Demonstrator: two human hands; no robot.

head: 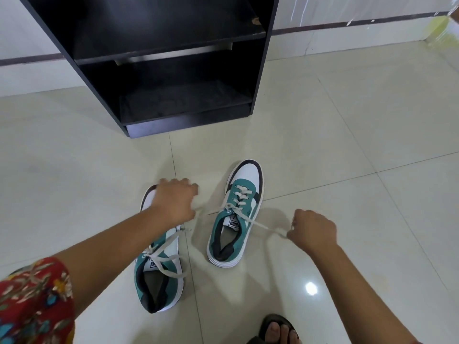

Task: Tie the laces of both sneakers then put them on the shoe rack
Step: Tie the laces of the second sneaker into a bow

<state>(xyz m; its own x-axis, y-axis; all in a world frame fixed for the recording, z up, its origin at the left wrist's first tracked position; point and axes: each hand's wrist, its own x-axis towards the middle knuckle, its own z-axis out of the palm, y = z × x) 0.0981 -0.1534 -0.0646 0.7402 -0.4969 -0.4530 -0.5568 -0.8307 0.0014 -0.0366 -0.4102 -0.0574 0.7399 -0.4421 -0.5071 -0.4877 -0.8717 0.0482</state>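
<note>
Two teal, white and black sneakers stand on the tiled floor, toes pointing away from me. The right sneaker (pixel 238 214) has its white laces (pixel 258 224) crossed and stretched out to both sides. My left hand (pixel 175 198) grips one lace end above the toe of the left sneaker (pixel 159 269). My right hand (pixel 311 232) pinches the other lace end to the right of the shoe. The left sneaker's laces (pixel 164 254) lie loose across its tongue and side. A black shoe rack (pixel 173 70) stands beyond the shoes, and the shelves in view hold nothing.
My sandalled foot (pixel 278 330) shows at the bottom edge. A white wall with a dark skirting strip (pixel 347 23) runs behind the rack. Glossy cream floor tiles (pixel 360 145) spread around the shoes.
</note>
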